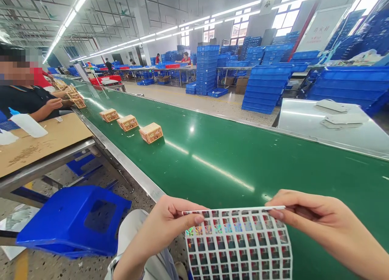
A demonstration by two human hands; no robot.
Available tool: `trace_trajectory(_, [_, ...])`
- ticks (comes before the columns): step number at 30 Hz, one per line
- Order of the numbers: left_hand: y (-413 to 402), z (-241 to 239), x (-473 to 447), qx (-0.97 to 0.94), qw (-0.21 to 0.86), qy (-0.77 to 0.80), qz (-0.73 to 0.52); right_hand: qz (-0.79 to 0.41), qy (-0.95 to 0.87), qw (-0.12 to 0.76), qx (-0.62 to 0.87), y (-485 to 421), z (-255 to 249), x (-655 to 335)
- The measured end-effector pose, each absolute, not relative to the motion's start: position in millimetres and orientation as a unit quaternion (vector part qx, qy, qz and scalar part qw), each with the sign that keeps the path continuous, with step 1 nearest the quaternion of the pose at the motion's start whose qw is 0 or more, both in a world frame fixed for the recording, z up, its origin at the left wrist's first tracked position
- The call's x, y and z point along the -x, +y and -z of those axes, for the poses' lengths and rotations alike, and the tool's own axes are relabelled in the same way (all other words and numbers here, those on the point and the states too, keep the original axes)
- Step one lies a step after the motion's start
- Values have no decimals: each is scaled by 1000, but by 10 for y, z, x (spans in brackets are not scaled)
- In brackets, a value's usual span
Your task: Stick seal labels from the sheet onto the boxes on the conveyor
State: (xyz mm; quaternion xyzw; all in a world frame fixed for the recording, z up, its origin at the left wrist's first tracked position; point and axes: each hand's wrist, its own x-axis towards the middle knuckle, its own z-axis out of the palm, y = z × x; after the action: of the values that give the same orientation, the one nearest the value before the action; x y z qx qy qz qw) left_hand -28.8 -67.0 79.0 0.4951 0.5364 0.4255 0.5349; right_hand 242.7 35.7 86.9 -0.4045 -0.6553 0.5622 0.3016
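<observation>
A sticker sheet with rows of small dark and red rectangular labels hangs between my two hands, partly beyond the bottom of the view. One row near its top shines with rainbow colours. At the sheet's upper left corner, my left hand pinches the folded edge, thumb in front. My right hand pinches the upper right corner between thumb and fingers. Beneath the sheet lies the green conveyor belt. Farther up the belt stand three printed cartons, the nearest being an orange and cream carton.
A blue plastic stool stands at lower left, below a cardboard-topped table with a white squeeze bottle. A co-worker sits beside the belt at left. Beyond the belt are a metal table and stacked blue crates.
</observation>
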Motion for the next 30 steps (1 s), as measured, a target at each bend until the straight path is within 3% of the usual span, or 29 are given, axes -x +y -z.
trace_trajectory(8, [-676,-741,318,-484,543,535,-430,-544,-691,281,385,465,-805,-2506])
trace_trajectory(15, [-751,-726,329,-444,552,535,-461,-536,-645,318,443,471,-768,-2546])
trace_trajectory(22, [-782,-729,260,-490,455,599,-441,-536,-687,273,408,574,-714,-2646])
trace_trajectory(30, [-788,-713,251,-514,394,623,-439,-529,-671,297,427,505,-743,-2571])
